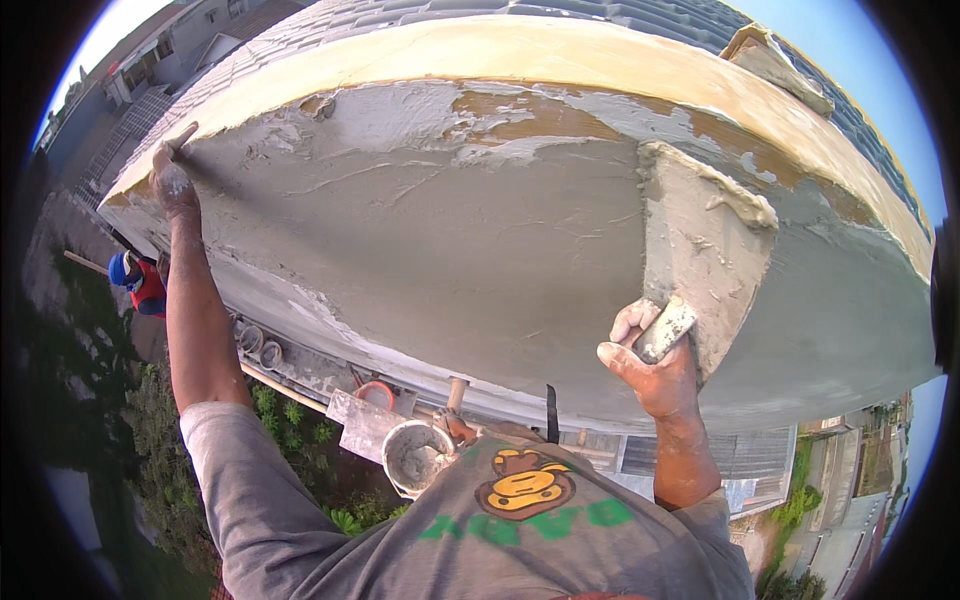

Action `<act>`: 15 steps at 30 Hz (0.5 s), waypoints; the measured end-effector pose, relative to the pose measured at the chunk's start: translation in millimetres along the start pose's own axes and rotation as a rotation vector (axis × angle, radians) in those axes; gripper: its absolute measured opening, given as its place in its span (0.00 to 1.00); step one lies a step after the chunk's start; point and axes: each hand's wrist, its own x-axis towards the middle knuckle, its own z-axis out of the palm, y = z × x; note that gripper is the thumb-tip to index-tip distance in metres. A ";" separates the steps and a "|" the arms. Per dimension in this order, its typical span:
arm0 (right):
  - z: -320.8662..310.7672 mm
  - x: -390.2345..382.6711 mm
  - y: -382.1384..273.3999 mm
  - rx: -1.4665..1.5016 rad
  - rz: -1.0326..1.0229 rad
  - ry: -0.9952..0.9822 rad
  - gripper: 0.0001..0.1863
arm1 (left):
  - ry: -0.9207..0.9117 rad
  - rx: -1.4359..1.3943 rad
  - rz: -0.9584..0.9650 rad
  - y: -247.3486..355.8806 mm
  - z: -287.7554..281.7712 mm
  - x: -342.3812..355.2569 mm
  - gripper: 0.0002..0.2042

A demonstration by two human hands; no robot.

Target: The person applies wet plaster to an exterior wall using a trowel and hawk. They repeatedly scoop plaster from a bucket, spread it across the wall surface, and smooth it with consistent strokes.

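Note:
My right hand (655,365) is closed round the pale, plaster-smeared handle of a wide plastering trowel (705,270). The blade lies close against the wet grey plaster face (430,240), with a thick ridge of plaster along its upper edge. At the far left, my left hand (175,185) rests by the top corner of the plastered face, arm stretched out. One finger reaches along the edge, and the others are partly hidden. Bare brownish patches (540,115) show through the plaster near the top.
Below the plastered face, a bucket of plaster (418,455) stands by a board and an orange-rimmed container (376,395). Another person (140,280) in a blue head covering is at the left. Roof tiles (640,15) and a plaster-covered slab (778,68) lie above; greenery is far below.

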 end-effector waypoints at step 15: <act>27.1 -50.7 55.9 -0.038 -0.054 0.161 0.11 | 0.071 0.288 0.060 15.4 15.9 -15.0 0.24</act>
